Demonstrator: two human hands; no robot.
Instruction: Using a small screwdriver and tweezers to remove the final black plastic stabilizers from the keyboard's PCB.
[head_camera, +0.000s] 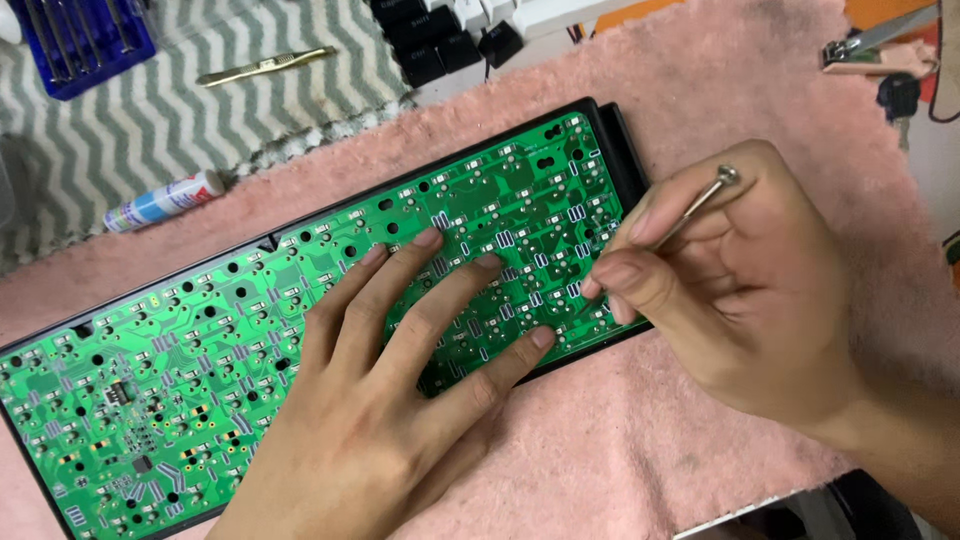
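Green circuit board (200, 370) is laid in a black frame (622, 150), running from lower left of the frame up to centre right, on a pink towel (620, 440). Left hand (390, 400) is pressed flat on the board at centre, fingers spread, tips pointed toward upper right, wrist coming in from the bottom edge. Right hand (740, 280) is held at the board's right end, wrist entering from lower right, fingers curled; a thin metal tool (700, 200) is pinched between thumb and forefinger, its rounded end seen above the knuckles, its tip hidden behind the fingertips at the board's edge. Grey zigzag cloth (200, 100) is seen at upper left, with brass tweezers (265, 66), a blue tool case (80, 40) and a small white-blue tube (165, 200) on it. Black keycaps (440, 40) are seen at top centre.
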